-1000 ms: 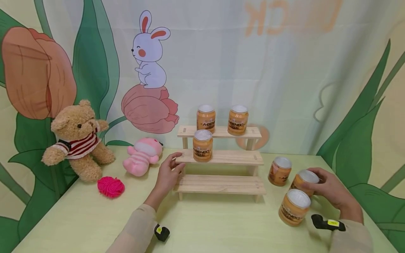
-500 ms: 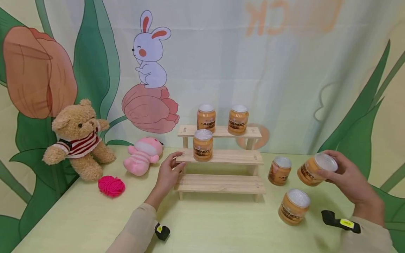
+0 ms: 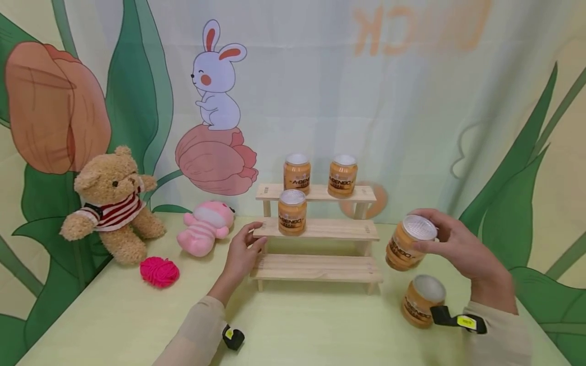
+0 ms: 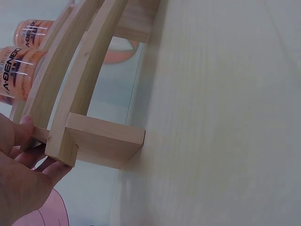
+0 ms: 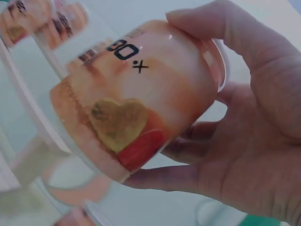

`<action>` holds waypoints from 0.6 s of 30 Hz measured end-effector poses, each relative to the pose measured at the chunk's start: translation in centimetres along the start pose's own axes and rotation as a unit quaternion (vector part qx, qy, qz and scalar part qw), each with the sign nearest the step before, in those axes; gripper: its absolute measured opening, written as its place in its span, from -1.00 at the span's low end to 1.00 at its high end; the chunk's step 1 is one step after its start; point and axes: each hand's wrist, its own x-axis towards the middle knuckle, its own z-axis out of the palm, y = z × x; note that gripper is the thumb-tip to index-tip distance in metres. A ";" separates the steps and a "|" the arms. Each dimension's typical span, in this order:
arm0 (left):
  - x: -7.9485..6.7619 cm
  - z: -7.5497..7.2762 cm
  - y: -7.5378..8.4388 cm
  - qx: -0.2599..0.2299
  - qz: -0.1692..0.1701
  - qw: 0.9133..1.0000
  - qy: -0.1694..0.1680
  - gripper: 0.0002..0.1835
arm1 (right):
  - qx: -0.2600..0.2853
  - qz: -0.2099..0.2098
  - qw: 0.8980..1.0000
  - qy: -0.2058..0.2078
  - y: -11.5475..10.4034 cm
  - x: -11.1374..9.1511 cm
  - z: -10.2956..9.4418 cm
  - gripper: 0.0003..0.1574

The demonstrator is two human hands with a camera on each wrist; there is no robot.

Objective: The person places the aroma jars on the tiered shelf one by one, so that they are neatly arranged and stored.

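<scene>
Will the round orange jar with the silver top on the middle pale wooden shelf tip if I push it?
The jar stands upright, so a gentle nudge probably won't. On that narrow shelf it could slide off, and being round, might roll.

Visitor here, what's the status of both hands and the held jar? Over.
Left hand gripping wooden rack, left end. Right hand holding tilted jar, right of rack. Possible obstacle: standing jar.

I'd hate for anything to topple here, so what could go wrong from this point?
The orange A-BENBO can, tilted in the right hand, could slip. The black wrist camera overlaps the standing can in the head view, so it might knock it over. The left hand, gripping the three-tier wooden stand, could jolt the three cans on it.
</scene>
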 end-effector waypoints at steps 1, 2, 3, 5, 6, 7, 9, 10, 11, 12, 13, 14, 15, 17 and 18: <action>0.0 0.0 0.0 0.000 0.001 1.000 0.001 -0.57 | 0.005 0.002 1.000 -0.003 -0.1 0.3 0.4 -0.41; 0.0 0.0 0.0 -0.001 0.002 1.000 0.000 -0.57 | 0.010 0.004 1.000 -0.005 -0.1 0.6 0.8 -0.42; -0.1 0.0 0.0 -0.001 0.003 1.000 0.001 -0.57 | 0.011 0.005 1.000 -0.006 -0.2 0.9 1.1 -0.43; 0.0 0.0 -0.1 -0.003 0.006 1.000 0.000 -0.57 | 0.014 0.009 1.000 -0.005 -0.3 1.4 1.9 -0.45; 0.0 0.0 -0.1 -0.003 0.007 1.000 0.000 -0.57 | 0.015 0.011 1.000 -0.005 -0.4 1.8 2.3 -0.45; 0.0 0.1 -0.1 -0.002 0.009 1.000 -0.001 -0.58 | 0.017 0.012 1.000 -0.005 -0.4 2.1 2.8 -0.46; -0.1 0.1 -0.2 0.000 0.009 1.000 0.002 -0.58 | 0.023 0.015 1.000 -0.005 -0.5 2.9 3.9 -0.46; -0.1 0.1 -0.2 0.000 0.009 1.000 0.003 -0.58 | 0.028 0.020 0.999 -0.005 -0.4 3.3 4.5 -0.45; -0.1 0.2 -0.2 0.000 0.009 1.000 0.004 -0.59 | 0.032 0.024 0.999 -0.003 -0.4 3.7 5.0 -0.45; -0.1 0.2 -0.2 -0.002 0.009 1.000 0.004 -0.59 | 0.034 0.029 0.999 0.001 -0.4 4.0 5.6 -0.44; -0.1 0.1 -0.3 -0.005 0.009 1.000 0.005 -0.59 | 0.034 0.034 0.999 0.005 -0.4 4.4 6.1 -0.43; -0.1 0.1 -0.3 -0.008 0.008 1.000 0.005 -0.59 | 0.035 0.041 0.999 0.010 -0.4 4.8 6.7 -0.43; -0.1 0.0 -0.3 -0.012 0.008 1.000 0.003 -0.58 | 0.036 0.049 0.998 0.017 -0.3 5.2 7.1 -0.43; -0.1 0.0 -0.3 -0.016 0.005 1.000 0.002 -0.58 | 0.038 0.066 0.997 0.031 -0.3 6.0 7.9 -0.39; -0.1 -0.1 -0.3 -0.017 0.004 1.000 0.002 -0.58 | 0.037 0.074 0.996 0.036 -0.3 6.4 8.2 -0.36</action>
